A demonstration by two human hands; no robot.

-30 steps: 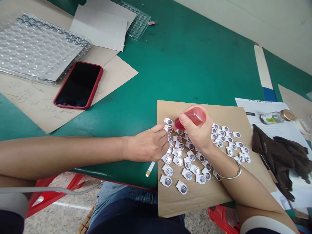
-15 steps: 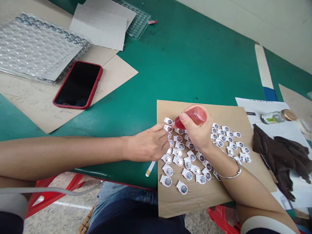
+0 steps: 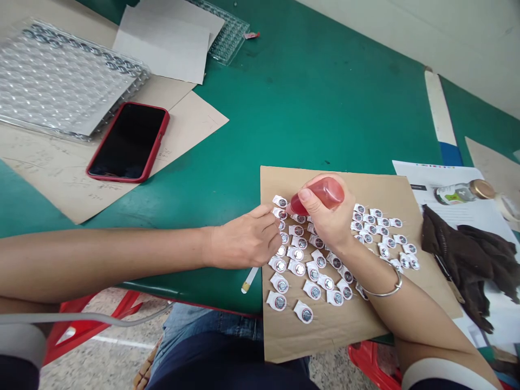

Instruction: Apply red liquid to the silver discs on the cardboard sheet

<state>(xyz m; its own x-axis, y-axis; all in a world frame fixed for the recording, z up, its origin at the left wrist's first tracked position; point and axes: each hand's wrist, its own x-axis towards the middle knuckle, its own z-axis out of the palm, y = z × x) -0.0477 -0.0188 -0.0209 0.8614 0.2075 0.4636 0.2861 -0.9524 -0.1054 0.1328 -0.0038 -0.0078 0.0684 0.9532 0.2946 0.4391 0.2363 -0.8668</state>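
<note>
— Nothing much has moved since a second ago, has it?

— Barely. Both my hands sit where they were; only my head has tipped a little, so the phone (image 3: 128, 142) and the bubble tray (image 3: 67, 81) have slid slightly left in view.

— Start from the left, then. What is your left hand doing?

— My left hand (image 3: 244, 241) lies on the table's (image 3: 309, 97) near edge, fingertips together and pressed down on a small white part (image 3: 280, 213) at the left end of the top row. A white stick (image 3: 249, 280) lies just under that hand.

— And the right?

— My right hand (image 3: 331, 225) is clamped on the red bottle (image 3: 319, 195), thumb on top. The bottle lies nearly level, its long axis running left to right, nozzle to the left and tipped slightly down.

— So where does the nozzle sit against your left fingers?

— Just right of them, almost touching the pinned part. Whether the tip touches it, I cannot tell. The left hand is the nearer one to that part; the bottle comes at it from the right.

— The rest of the parts?

— Spread in rows over the cardboard (image 3: 390, 189), under and right of my right wrist. Further right lie a dark cloth (image 3: 467, 254) and a small vial (image 3: 461, 193).
</note>
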